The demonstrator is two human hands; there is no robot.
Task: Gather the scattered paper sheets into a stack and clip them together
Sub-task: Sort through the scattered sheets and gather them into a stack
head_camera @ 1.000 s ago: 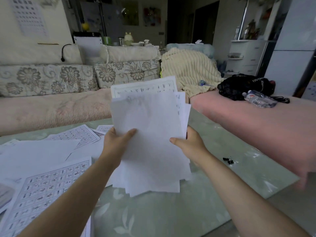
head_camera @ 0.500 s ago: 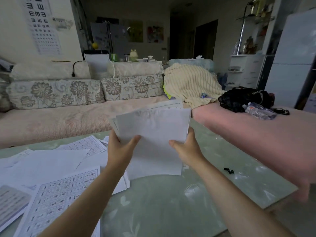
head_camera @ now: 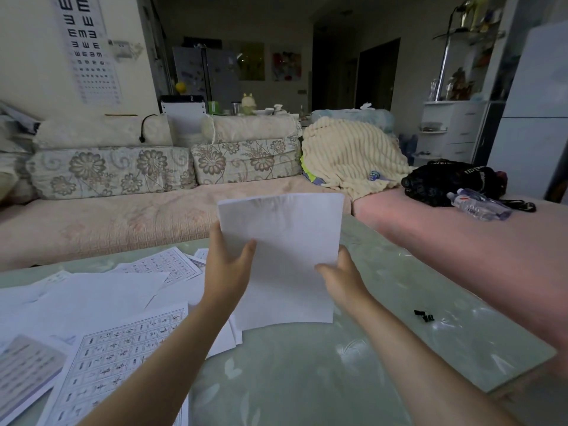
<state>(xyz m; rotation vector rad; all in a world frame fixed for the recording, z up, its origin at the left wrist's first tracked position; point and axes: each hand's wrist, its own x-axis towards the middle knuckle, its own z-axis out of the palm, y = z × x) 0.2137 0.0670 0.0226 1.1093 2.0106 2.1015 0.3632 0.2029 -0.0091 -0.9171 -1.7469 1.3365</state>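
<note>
Fingers (head_camera: 215, 233) of the left hand (head_camera: 226, 272) curl behind the left edge of the paper stack (head_camera: 282, 256), with the thumb pressed across its front. The right hand (head_camera: 341, 279) grips the right edge the same way, thumb in front and fingers (head_camera: 344, 252) wrapped behind. Between the two hands the stack stands nearly upright, blank side toward the camera, its edges lined up quite evenly. Its bottom edge is down at the counter (head_camera: 307, 379); whether it actually touches the surface cannot be told.

That counter is pale green and glossy with a faint leaf pattern. On its left part lie the loose sheets not yet gathered: a printed grid sheet (head_camera: 123, 358) under the left forearm, a blurred printed page (head_camera: 24, 370) at the lower left corner, a large blank sheet (head_camera: 92, 293) beyond them, and a second grid sheet (head_camera: 166, 265) farther back, all overlapping one another. A few more sheets poke out from beneath the stack's lower left corner. Well to the right of the right hand, small black binder clips (head_camera: 424, 315) lie together on bare counter, apart from all the paper.

Past the counter runs a sofa with a pinkish seat (head_camera: 123, 222) and floral cushions (head_camera: 110, 172). A cream ribbed blanket (head_camera: 350, 155) is heaped at its corner, and a black bag (head_camera: 445, 181) lies to the right with a plastic water bottle (head_camera: 479, 206) on its side just beside it. An eye chart (head_camera: 89, 47) hangs on the far wall at left.
</note>
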